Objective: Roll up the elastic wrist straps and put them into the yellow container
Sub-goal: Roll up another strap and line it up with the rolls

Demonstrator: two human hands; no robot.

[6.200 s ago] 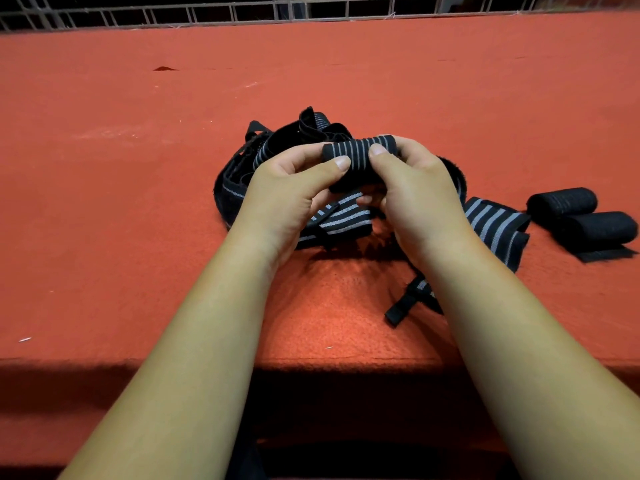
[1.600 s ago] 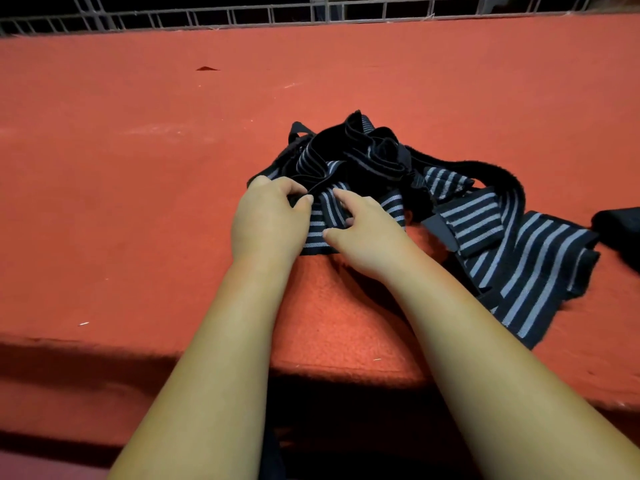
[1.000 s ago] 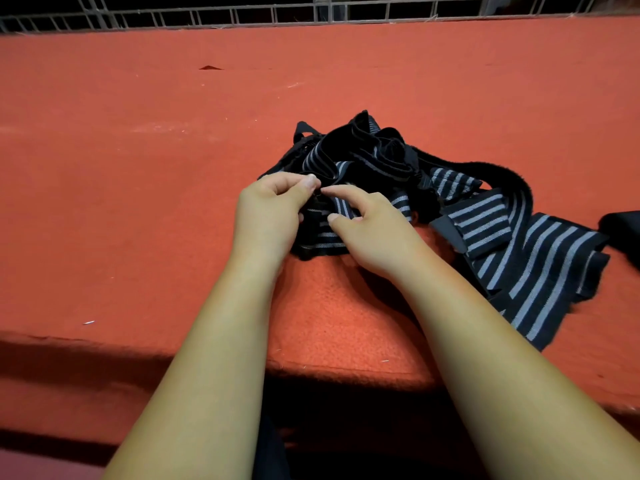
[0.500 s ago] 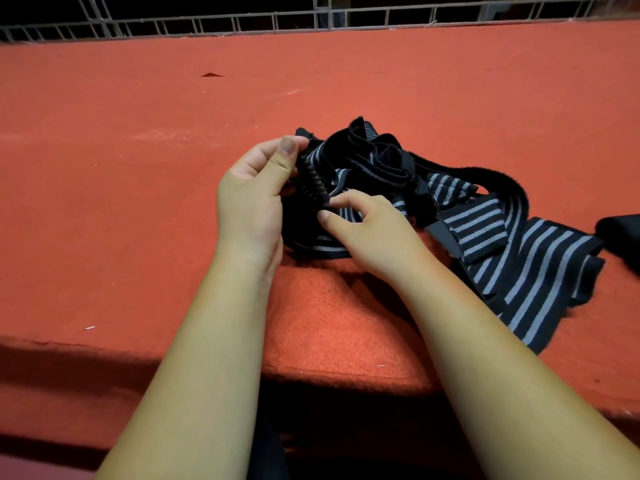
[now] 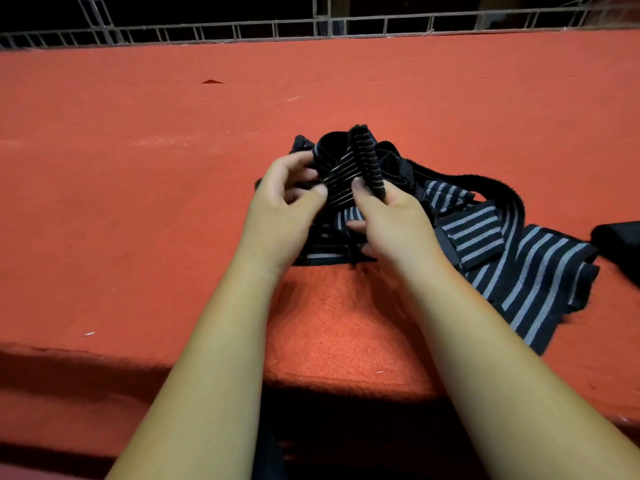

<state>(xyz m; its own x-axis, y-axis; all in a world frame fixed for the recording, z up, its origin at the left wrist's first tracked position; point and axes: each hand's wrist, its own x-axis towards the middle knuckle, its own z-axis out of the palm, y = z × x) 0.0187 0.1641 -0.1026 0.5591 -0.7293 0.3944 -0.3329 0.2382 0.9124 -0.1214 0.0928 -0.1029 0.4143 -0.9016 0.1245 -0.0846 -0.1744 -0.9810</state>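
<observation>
A tangle of black elastic wrist straps with grey stripes (image 5: 485, 233) lies on the red felt table (image 5: 173, 202). From it I have lifted one strap end (image 5: 346, 171) a little above the pile. My left hand (image 5: 287, 209) pinches its left side between thumb and fingers. My right hand (image 5: 391, 220) pinches its right edge, where the strap stands folded upright. A flat striped strap (image 5: 540, 282) trails off to the right. No yellow container is in view.
A black rolled strap (image 5: 620, 237) lies at the right edge of the frame, partly cut off. A metal wire fence (image 5: 311, 26) runs along the table's far side. The table's front edge (image 5: 138, 362) is close below my forearms.
Both hands have raised the strap end off the pile. The right hand moved up from the table to pinch the strap's right edge, and the strap is now stretched between the hands.
</observation>
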